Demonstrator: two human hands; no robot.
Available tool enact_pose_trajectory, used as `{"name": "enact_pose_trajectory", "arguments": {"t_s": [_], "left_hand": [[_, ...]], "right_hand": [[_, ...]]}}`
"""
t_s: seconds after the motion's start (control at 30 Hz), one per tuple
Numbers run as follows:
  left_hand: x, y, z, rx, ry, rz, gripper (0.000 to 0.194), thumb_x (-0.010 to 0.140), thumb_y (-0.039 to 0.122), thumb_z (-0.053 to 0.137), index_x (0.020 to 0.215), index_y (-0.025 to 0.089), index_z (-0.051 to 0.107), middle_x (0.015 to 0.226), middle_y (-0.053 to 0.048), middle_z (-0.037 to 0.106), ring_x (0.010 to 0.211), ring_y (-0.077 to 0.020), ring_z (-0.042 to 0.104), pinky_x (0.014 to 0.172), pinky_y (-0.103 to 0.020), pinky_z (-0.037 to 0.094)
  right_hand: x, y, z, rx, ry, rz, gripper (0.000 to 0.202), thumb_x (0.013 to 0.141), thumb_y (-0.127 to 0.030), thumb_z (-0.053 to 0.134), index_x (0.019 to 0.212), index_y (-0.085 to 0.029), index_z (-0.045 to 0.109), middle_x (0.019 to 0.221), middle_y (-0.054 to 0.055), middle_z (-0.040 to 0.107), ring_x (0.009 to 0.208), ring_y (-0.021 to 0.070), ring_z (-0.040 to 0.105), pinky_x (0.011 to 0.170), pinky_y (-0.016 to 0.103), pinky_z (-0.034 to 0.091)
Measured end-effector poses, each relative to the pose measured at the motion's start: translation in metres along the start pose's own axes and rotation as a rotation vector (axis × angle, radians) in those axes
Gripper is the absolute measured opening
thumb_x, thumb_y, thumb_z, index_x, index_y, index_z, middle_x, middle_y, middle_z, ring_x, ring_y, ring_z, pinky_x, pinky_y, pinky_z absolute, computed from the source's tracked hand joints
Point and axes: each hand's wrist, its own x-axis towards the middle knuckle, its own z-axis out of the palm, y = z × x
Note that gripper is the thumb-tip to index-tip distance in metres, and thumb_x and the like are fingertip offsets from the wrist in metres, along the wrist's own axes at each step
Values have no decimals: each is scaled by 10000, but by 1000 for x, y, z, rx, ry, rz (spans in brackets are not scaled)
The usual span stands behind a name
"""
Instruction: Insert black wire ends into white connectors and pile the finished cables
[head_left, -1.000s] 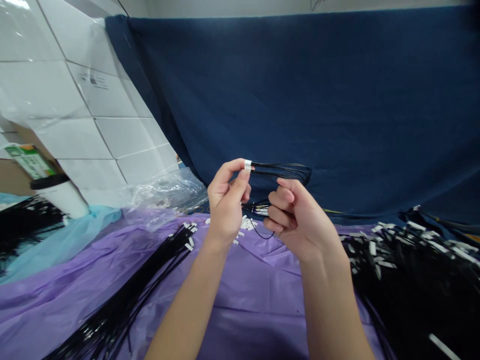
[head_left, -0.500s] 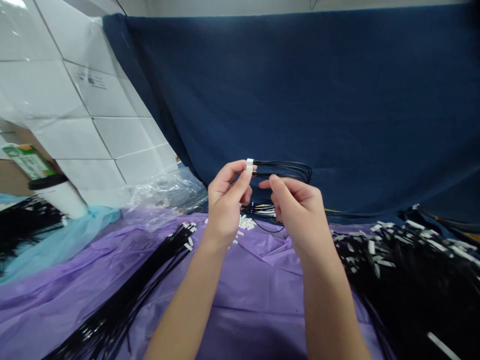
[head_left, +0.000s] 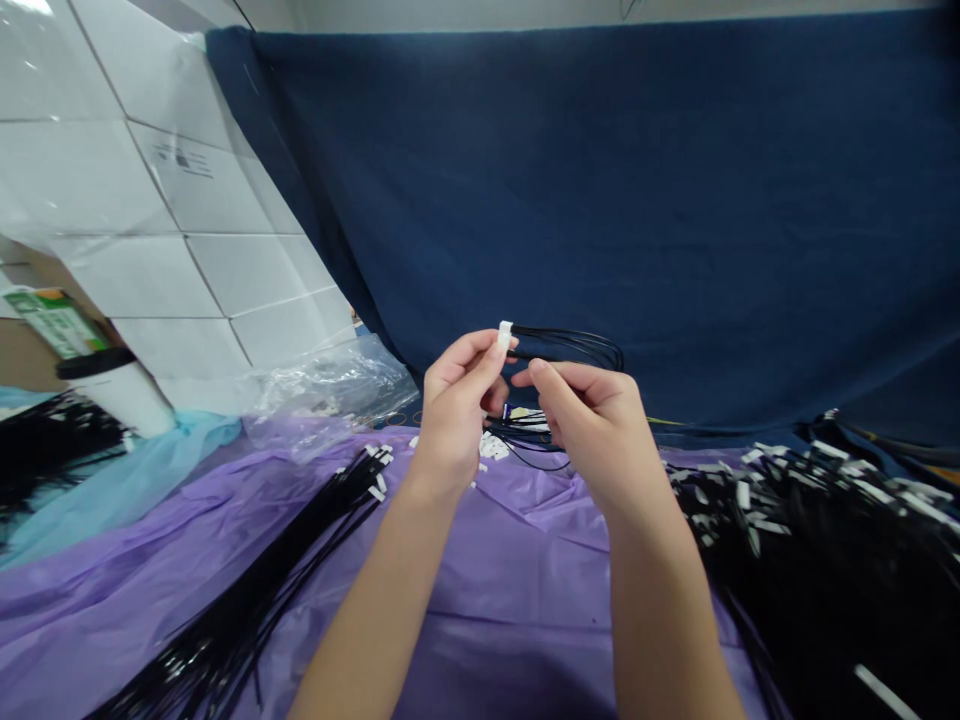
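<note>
Raised before the blue cloth, my left hand (head_left: 454, 410) pinches a looped bundle of thin black cable (head_left: 581, 345) at a white band (head_left: 505, 334). The bundle's loops stretch out to the right, over my right hand (head_left: 592, 415). My right hand is closed, thumb and forefinger together just below the loops; whatever lies between those fingertips is too small to make out. Beyond both hands, more black cable hangs or lies in loose curves (head_left: 536, 465). Small white pieces (head_left: 493, 447) are scattered on the purple sheet (head_left: 517, 570).
A bunch of black cables with white ends (head_left: 300, 540) lies on the left, and a larger heap (head_left: 840, 560) on the right. A white cup with a black lid (head_left: 124, 390), clear plastic (head_left: 337, 390) and stacked white boxes (head_left: 135, 270) stand at left. Blue cloth (head_left: 600, 200) hangs behind.
My left hand has shifted slightly right and down with the cable bundle. My right hand has moved a little down and left, so the fingertips are closer together.
</note>
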Motion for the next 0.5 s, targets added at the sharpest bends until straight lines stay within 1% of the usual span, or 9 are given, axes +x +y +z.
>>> {"name": "enact_pose_trajectory", "arguments": {"t_s": [0.13,0.23,0.3,0.37,0.43,0.5], "left_hand": [[-1,4,0,25,1,-33,138,798,303,661,847,177,688,724,5,590,447,-26,404,416,-186,280],[0,5,-2,36,14,-49,134,785,297,673,846,179,696,751,7,593,456,-25,418,419,-184,291],[2,5,-4,46,35,-65,147,782,306,681,856,181,699,782,4,600,457,-21,423,409,-181,279],[4,3,-5,58,61,-83,158,780,314,685,859,178,698,805,-1,605,456,-15,425,403,-177,270],[5,2,-6,72,69,-105,161,776,315,689,855,176,698,808,-2,603,455,-13,424,405,-175,272],[5,1,-7,86,42,-123,154,773,311,688,844,175,701,802,-4,599,456,-14,422,410,-176,279]], "right_hand": [[-1,-2,-2,0,-31,13,315,883,-402,569,822,-147,744,496,-60,341,440,60,284,408,214,196],[-2,-2,-7,-81,-39,4,263,852,-393,613,843,-161,736,522,-50,410,467,68,337,425,210,242],[-1,0,-12,-170,42,-2,222,796,-378,677,866,-173,725,551,-43,466,488,80,384,444,213,296],[0,2,-17,-302,182,-40,253,730,-369,736,912,-195,709,643,-21,552,541,105,464,506,237,390],[1,6,-21,-471,304,-103,388,664,-361,781,1008,-216,678,858,32,626,699,163,564,647,304,479],[3,11,-24,-612,355,-138,577,621,-355,803,1148,-215,617,1097,101,608,918,240,587,804,387,488]]}}
